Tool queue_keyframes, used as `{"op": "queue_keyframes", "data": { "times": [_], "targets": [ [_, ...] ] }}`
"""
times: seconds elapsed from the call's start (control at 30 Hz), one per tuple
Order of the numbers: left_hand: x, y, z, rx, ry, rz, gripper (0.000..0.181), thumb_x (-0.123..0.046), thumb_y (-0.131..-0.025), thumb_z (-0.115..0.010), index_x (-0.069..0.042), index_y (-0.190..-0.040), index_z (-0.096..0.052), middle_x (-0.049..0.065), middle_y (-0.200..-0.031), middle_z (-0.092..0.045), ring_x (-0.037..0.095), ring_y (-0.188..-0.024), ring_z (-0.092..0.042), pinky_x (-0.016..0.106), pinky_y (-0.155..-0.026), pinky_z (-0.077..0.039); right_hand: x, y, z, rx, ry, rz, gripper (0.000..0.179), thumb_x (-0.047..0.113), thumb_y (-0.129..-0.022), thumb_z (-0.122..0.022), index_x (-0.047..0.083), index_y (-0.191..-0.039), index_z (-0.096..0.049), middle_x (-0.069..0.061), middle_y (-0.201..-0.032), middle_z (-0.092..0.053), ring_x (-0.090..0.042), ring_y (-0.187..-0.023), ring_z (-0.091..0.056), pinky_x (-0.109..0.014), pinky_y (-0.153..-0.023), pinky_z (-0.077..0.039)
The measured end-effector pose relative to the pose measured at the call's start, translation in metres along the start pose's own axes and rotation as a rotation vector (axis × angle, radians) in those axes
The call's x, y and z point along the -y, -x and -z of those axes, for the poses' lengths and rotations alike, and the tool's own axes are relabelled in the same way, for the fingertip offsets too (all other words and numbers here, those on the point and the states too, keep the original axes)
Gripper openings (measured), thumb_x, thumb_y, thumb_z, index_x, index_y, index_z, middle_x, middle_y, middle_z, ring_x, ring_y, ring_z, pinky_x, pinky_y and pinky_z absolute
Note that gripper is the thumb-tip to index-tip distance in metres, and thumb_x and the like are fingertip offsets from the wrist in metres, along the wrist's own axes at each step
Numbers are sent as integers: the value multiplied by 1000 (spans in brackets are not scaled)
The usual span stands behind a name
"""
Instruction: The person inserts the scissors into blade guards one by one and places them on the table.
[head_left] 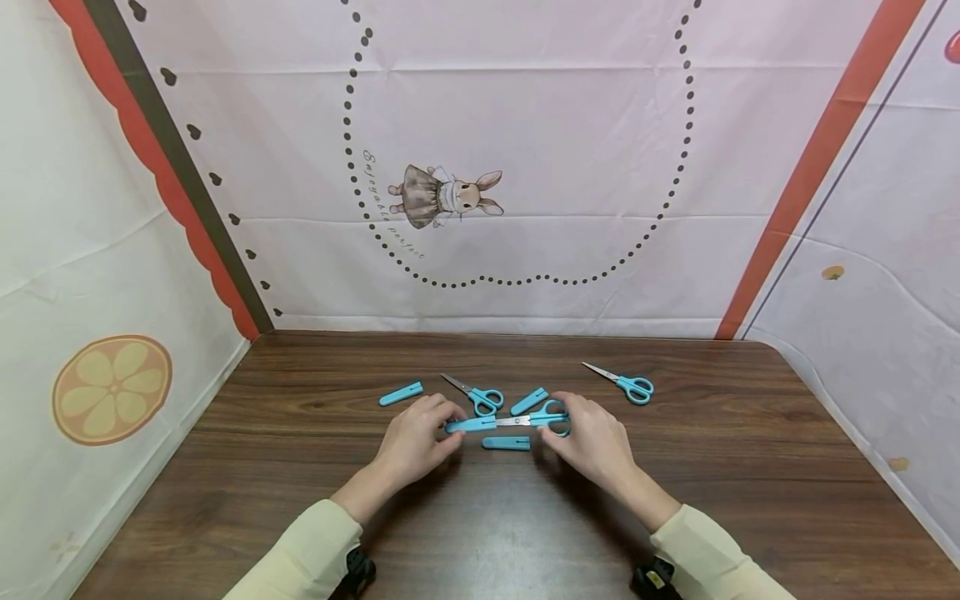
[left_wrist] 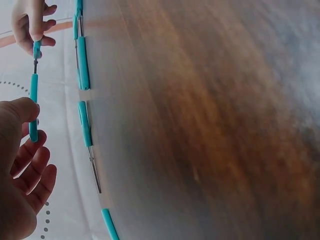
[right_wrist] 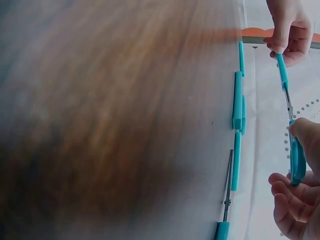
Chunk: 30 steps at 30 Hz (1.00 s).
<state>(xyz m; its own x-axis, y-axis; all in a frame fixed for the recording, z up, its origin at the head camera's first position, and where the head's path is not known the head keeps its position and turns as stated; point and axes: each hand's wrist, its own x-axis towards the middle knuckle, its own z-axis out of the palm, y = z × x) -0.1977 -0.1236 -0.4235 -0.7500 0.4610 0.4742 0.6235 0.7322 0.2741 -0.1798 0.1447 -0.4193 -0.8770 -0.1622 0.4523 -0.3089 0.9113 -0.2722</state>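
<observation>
Between both hands, above the table, is a pair of scissors (head_left: 552, 414) with turquoise handles, its blades partly inside a turquoise blade cover (head_left: 472, 425). My left hand (head_left: 417, 437) pinches the cover's closed end between thumb and forefinger, as the left wrist view shows. With thumb and fingers my right hand (head_left: 594, 435) grips the scissors by the handle loops. A short length of metal blade shows between cover and handles. Just below lies another blade cover (head_left: 506, 443) on the table.
On the brown table (head_left: 480, 533) lie a second pair of scissors (head_left: 480, 396) behind the hands and a third (head_left: 626, 385) farther right. Two more covers rest there, one at left (head_left: 401, 393), one near the middle (head_left: 529, 401). A printed cloth (head_left: 570, 192) hangs behind.
</observation>
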Motion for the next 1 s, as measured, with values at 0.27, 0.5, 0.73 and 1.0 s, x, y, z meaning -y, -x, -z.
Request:
{"op": "queue_keyframes", "data": {
  "times": [0.27,0.5,0.73,1.0],
  "targets": [
    [-1,-1,-1,-3,1,-3,11,-20,-80,-70,-21,-90,-65,-8,-85,-59,4,-76,-49,22,-61,-45,1,1,-1,8,0,5,51,40,-72,-75,13,-113,-62,-2,-92,-67,-14,-68,-60,-28,-48,-44],
    [-3,-2,-1,8,-4,-4,12,-20,-80,-70,-22,-91,-65,-8,-85,-59,4,-76,-50,22,-62,-45,3,1,-1,5,-1,1,50,40,-72,-75,14,-113,-62,0,-90,-67,-12,-64,-58,-24,-45,-40],
    [-6,-6,0,17,-10,-2,12,-22,-80,-70,-23,-91,-65,-12,-85,-57,3,-77,-49,21,-62,-45,3,0,-1,24,-6,-13,50,42,-73,-74,15,-113,-62,-1,-90,-67,-11,-62,-57,-23,-43,-38],
    [-8,-10,0,4,-21,-24,12,-22,-79,-70,-23,-90,-65,-12,-84,-56,3,-76,-49,22,-62,-45,4,-3,1,13,-8,-3,49,42,-73,-73,13,-111,-63,0,-87,-67,-12,-64,-58,-26,-46,-40]
  ]
}}
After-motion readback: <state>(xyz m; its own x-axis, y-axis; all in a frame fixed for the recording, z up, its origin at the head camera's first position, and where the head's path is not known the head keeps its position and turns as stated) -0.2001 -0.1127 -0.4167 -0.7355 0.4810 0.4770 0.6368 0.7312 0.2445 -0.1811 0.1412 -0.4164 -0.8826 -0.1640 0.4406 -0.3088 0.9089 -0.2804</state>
